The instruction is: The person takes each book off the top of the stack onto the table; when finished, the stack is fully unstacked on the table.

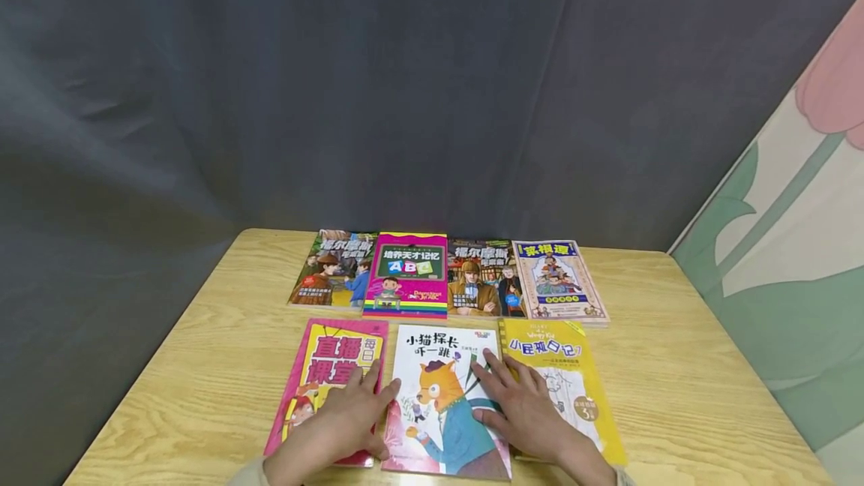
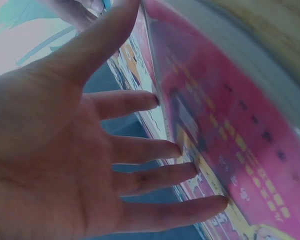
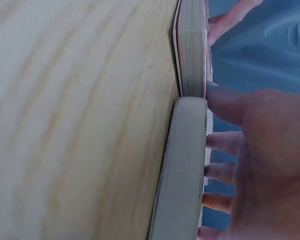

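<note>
In the head view my left hand (image 1: 347, 418) lies over the pink book (image 1: 286, 426), fingers spread, index finger at the left edge of the white fox-cover book (image 1: 439, 411). In the left wrist view the fingertips rest along the pink book's cover (image 2: 230, 110). My right hand (image 1: 529, 407) has its thumb and index finger on the fox-cover book's right side, its other fingers reaching over the yellow book (image 1: 601, 381). Page edges of two adjoining books show in the right wrist view, with the right hand's (image 3: 275, 155) fingertips touching their covers. Neither hand grips anything.
Behind the front row stand out four flat-lying covers: a detective book (image 1: 337, 268), a pink ABC book (image 1: 405, 302), another detective book (image 1: 475, 283) and a white-and-purple book (image 1: 560, 280). They lie on a wooden table (image 1: 675, 366) before a dark curtain (image 1: 405, 96).
</note>
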Motion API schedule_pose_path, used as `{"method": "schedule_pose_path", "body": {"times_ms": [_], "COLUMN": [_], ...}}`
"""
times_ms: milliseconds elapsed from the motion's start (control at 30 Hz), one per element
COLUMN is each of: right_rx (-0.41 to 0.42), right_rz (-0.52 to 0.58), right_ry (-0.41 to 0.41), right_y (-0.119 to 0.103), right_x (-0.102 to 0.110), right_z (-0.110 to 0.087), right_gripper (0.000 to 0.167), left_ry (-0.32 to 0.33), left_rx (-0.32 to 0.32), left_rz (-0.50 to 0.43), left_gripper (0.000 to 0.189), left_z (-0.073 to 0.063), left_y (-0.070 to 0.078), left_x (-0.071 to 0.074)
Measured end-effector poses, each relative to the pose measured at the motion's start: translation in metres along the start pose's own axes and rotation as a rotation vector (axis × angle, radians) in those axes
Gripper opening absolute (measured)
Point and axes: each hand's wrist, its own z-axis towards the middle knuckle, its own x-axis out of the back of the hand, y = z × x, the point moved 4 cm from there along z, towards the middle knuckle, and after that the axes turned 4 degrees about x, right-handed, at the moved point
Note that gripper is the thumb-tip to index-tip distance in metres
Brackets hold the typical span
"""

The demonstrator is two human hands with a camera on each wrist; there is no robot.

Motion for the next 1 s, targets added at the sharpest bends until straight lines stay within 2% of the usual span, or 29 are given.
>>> {"method": "schedule_pose_path", "body": {"times_ms": [167,467,733,1000], "right_rx": [-0.006,-0.011,-0.008,-0.003], "right_rz": [-0.004,0.003,-0.002,-0.005], "right_ry": [-0.001,-0.008,-0.001,0.004], "right_y": [-0.0004,0.0000,0.0007,0.0002], "right_x": [0.0008,0.0009,0.0003,-0.0001], "right_z": [0.0008,0.0004,0.0001,0.0000], "right_gripper": [0.060,0.060,0.060,0.059], "left_ry": [0.021,0.010,0.018,-0.002], "left_rx": [0.009,-0.009,-0.005,-0.001], "left_rz": [0.077,0.146,0.150,0.157], "left_gripper": [0.106,0.113,0.113,0.116], "left_z": [-0.0002,-0.0017,-0.0011,-0.0008], "left_y": [0.0033,0.0060,0.0062,0.0053], "left_x": [-0.0016,-0.0034,-0.0054,-0.0051]}}
